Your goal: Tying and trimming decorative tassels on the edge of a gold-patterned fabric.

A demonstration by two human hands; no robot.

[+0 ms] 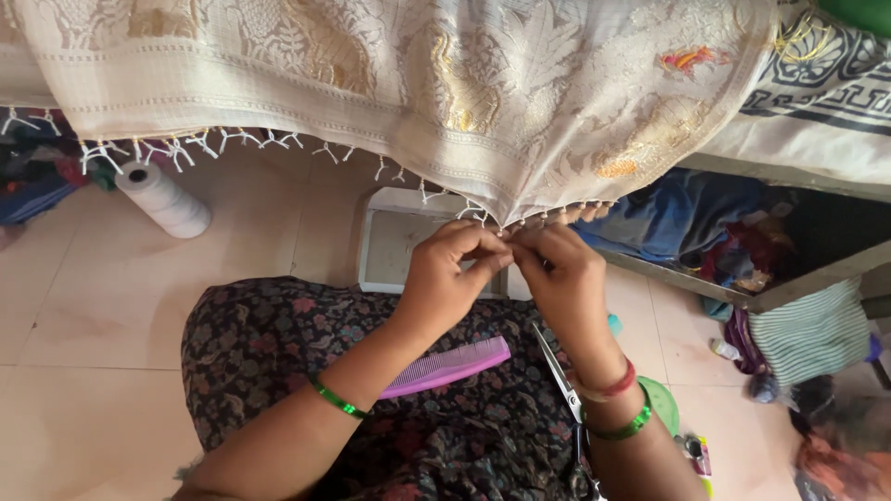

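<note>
Both forearms rise from the bottom edge and converge near the middle of the view. The left hand (pixel 450 278) is curled with its back to the camera, thumb and forefinger pressed together in a pinch. The right hand (pixel 557 274) meets it fingertip to fingertip (wrist bent slightly inward), its fingers likewise closed in a fine pinch.

I sit on a tiled floor (pixel 83 371) in what looks like a home used for sewing work. Just above my fingers (pixel 483 246) hangs a cream and gold woven cloth (pixel 445 83) with a tasselled edge. Below them, on my lap, lie a purple comb (pixel 445 366) and scissors (pixel 561 380). Far to their left stands a spool of white thread (pixel 165 199). To their right, a low shelf (pixel 733 297) holds heaped clothes (pixel 677 218).
</note>
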